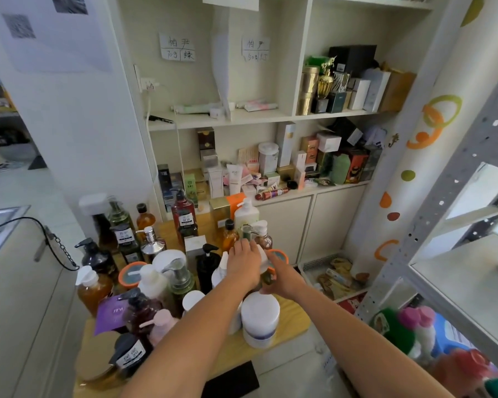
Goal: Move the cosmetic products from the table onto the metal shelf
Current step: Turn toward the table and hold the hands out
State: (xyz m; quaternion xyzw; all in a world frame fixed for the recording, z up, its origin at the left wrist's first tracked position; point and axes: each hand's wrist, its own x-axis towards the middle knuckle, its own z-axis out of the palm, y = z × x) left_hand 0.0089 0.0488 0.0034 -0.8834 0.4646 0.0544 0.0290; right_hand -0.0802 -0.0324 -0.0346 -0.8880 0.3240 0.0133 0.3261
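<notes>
"Wooden table, crowded with cosmetic bottles. Where are your hands?"

"Just past the white jar. My right hand grips an olive bottle, probably to draw it out. My left hand lies over a white cap, likely steadying it, though I can't tell if it's gripping. The metal shelf stands to the right."

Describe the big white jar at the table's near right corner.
The white jar is a squat round tub, seemingly matte plastic, with a broad white lid closed on it and a dark blue band near its base. It stands upright on the wooden table near the right edge. A white bottle stands close at its left. No hand touches it; the right hand, gripping a dark green bottle, is just beyond.
</notes>
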